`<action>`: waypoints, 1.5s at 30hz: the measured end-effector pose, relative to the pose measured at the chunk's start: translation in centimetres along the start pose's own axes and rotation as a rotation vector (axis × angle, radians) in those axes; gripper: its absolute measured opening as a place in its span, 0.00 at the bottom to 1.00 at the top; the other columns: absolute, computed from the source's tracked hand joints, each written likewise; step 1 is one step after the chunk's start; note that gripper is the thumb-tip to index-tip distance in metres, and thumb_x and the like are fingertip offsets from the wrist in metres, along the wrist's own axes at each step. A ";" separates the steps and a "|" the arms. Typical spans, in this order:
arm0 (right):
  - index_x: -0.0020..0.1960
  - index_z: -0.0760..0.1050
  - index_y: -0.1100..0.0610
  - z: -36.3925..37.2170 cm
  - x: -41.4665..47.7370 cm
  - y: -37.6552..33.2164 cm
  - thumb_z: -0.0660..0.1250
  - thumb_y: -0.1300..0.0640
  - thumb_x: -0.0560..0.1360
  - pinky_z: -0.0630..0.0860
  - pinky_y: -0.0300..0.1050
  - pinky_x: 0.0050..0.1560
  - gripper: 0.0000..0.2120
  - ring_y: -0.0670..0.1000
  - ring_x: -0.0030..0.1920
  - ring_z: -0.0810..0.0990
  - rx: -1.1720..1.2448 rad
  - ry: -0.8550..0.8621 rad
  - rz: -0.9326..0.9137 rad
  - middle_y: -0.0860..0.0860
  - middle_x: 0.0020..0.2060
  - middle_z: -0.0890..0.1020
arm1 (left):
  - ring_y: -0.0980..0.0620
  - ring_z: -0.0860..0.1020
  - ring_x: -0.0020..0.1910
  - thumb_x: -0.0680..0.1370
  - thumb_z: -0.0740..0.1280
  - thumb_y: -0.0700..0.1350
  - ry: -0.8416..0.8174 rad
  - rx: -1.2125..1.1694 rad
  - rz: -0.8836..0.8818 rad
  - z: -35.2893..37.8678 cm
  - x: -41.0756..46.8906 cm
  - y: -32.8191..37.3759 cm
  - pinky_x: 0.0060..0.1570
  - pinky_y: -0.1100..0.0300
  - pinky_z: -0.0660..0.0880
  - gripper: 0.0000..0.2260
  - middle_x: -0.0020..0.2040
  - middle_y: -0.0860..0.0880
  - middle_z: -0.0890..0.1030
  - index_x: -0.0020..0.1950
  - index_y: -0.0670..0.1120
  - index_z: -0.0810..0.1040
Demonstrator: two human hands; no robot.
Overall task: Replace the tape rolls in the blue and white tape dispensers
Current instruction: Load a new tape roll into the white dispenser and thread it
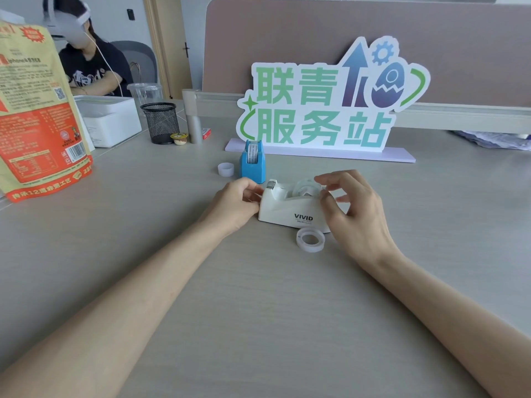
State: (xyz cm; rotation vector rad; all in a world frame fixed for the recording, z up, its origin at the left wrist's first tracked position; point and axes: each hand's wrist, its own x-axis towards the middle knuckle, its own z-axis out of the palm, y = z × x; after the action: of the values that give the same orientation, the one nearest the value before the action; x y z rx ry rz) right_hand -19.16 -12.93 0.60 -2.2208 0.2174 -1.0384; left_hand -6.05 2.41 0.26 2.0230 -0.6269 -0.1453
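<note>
Loose tape roll before white dispenser, between both hands' grip

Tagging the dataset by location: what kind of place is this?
Most likely a shared office or service desk: a desk backed by a partition panel, a mesh pen holder, a standing cut-out sign, and another person seated at the adjoining desk.

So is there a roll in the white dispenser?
Yes. A clear roll sits in the white dispenser; another roll lies on the table in front.
</note>
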 end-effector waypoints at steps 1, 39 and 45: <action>0.56 0.78 0.54 -0.1 0.0 0.0 0.64 0.63 0.76 0.76 0.48 0.55 0.11 0.48 0.53 0.78 0.002 -0.016 0.012 0.48 0.54 0.79 | 0.53 0.78 0.44 0.72 0.67 0.36 0.007 0.037 0.010 0.0 -0.1 -0.1 0.52 0.56 0.75 0.10 0.40 0.56 0.80 0.47 0.50 0.78; 0.73 0.59 0.44 3.3 7.2 7.4 0.59 0.43 0.78 0.68 0.56 0.60 0.25 0.59 0.62 0.73 -0.342 -0.428 0.109 0.50 0.61 0.81 | 0.39 0.73 0.59 0.81 0.55 0.54 -0.006 0.669 0.171 5.2 4.3 1.9 0.55 0.51 0.67 0.17 0.60 0.41 0.78 0.61 0.45 0.74; 0.48 0.69 0.58 2.4 6.0 5.4 0.60 0.50 0.79 0.75 0.54 0.50 0.10 0.62 0.47 0.77 -0.231 -0.374 0.192 0.50 0.41 0.85 | 0.40 0.74 0.56 0.81 0.57 0.53 0.124 0.742 0.184 5.9 4.7 2.0 0.47 0.52 0.66 0.17 0.55 0.39 0.80 0.52 0.41 0.76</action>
State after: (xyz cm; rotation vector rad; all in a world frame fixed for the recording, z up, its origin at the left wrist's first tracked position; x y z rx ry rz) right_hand -12.71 -18.36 -0.17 -2.4938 0.3903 -0.5026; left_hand -4.79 -5.28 -0.38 2.6327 -0.8681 0.3749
